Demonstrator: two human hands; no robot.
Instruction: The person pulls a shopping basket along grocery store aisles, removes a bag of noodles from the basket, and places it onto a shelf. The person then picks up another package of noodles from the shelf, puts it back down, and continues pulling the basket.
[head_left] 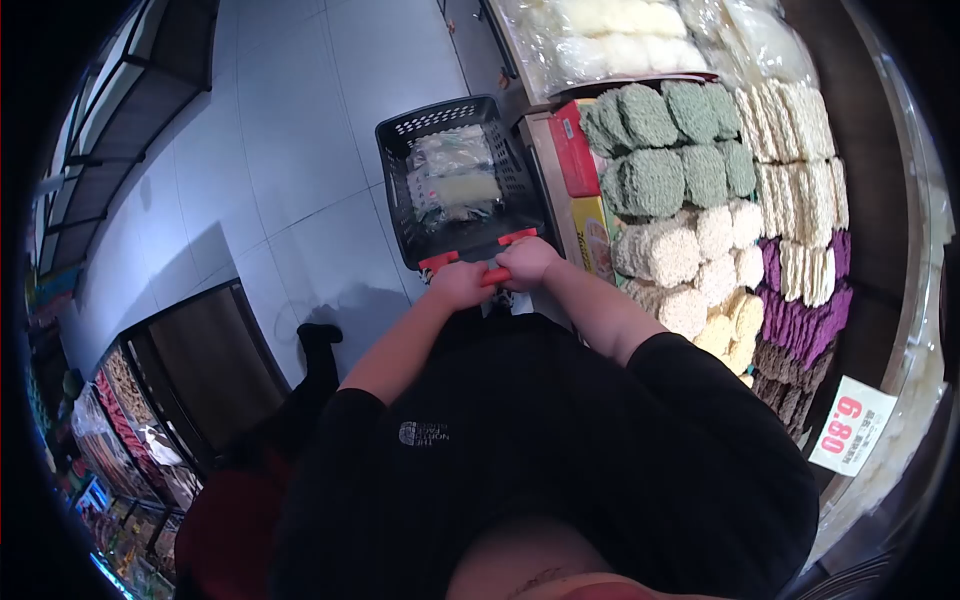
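My left hand and my right hand are both closed around the red handle of a shopping cart, close together in front of my body. Ahead of them is the cart's black perforated basket. Inside it lie several clear plastic packages with pale contents, whose kind I cannot make out.
On the right, a shelf holds green noodle cakes, cream noodle bundles, purple bundles and a price card. A red box stands beside the cart. Another person's dark leg shows at left, near a display stand.
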